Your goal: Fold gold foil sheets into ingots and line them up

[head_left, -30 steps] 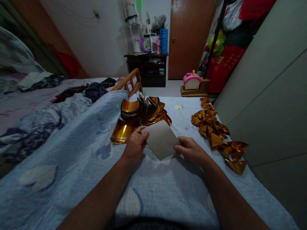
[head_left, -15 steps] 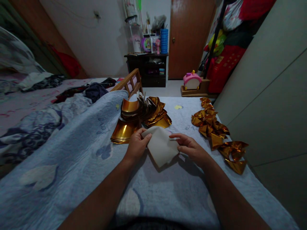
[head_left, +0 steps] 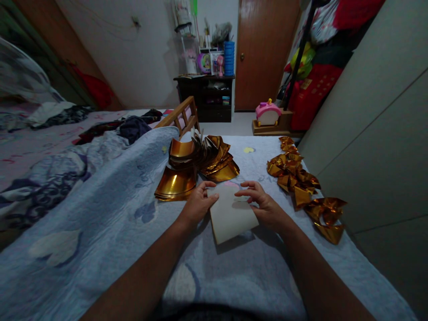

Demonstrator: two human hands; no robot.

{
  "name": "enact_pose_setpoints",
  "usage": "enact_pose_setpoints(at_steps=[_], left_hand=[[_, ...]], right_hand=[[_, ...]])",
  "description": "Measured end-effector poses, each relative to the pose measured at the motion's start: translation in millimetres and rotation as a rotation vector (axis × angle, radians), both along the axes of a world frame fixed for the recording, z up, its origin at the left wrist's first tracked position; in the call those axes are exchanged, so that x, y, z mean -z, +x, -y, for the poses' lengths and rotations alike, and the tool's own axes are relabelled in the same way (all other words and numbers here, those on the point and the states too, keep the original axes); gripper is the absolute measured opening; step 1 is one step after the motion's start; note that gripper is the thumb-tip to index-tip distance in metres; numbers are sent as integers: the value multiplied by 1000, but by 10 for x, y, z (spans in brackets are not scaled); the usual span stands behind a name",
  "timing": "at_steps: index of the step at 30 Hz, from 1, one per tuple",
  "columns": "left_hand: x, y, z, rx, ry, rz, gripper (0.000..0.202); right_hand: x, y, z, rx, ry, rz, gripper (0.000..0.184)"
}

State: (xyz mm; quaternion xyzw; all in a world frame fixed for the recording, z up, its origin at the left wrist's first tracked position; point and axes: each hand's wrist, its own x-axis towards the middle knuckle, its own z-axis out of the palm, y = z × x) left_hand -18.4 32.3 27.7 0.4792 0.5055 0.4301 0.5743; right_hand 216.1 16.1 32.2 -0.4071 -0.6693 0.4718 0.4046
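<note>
A sheet of foil paper (head_left: 230,218) is raised just over the bed in front of me, its white side up and a thin gold line along its left edge. My left hand (head_left: 200,203) pinches the upper left edge, thumb on top. At the right edge, my right hand (head_left: 262,205) holds the sheet, with its index finger stretched over the white face and some fingers hidden. Beyond the hands lie curved stacks of gold foil sheets (head_left: 176,180). On the right is a row of folded gold foil pieces (head_left: 302,196).
A blue patterned bedspread (head_left: 140,258) covers the bed beneath my hands. A wooden rail (head_left: 179,116) stands behind the stacks. Rumpled clothes (head_left: 133,127) lie on the left, and a pale cabinet (head_left: 377,178) borders the right side.
The sheet has flattened and turned slightly, its near corner now closer to me. My left hand has shifted a little right, and the right hand's fingers have moved along the sheet's edge.
</note>
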Motion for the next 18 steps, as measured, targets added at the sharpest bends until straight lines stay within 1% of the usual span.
enact_pose_setpoints(at_steps=[3, 6, 8, 11, 14, 16, 18], left_hand=[[56, 21, -17, -1, 67, -54, 47], [84, 30, -20, 7, 171, -269, 40], [78, 29, -9, 29, 247, -431, 35], [51, 24, 13, 75, 388, -617, 29], [38, 16, 27, 124, 527, -748, 25], [39, 8, 33, 141, 588, -799, 27], [38, -7, 35, 165, 636, -815, 34]], right_hand=[[55, 4, -5, -43, 98, 100, 38], [120, -12, -1, -121, 187, 162, 39], [168, -22, -1, -139, 235, 208, 39], [242, -20, -14, -122, 298, 277, 42], [296, -5, -32, -114, 363, 362, 44], [310, 5, -40, -100, 378, 431, 45], [306, 16, -43, -95, 375, 486, 46]])
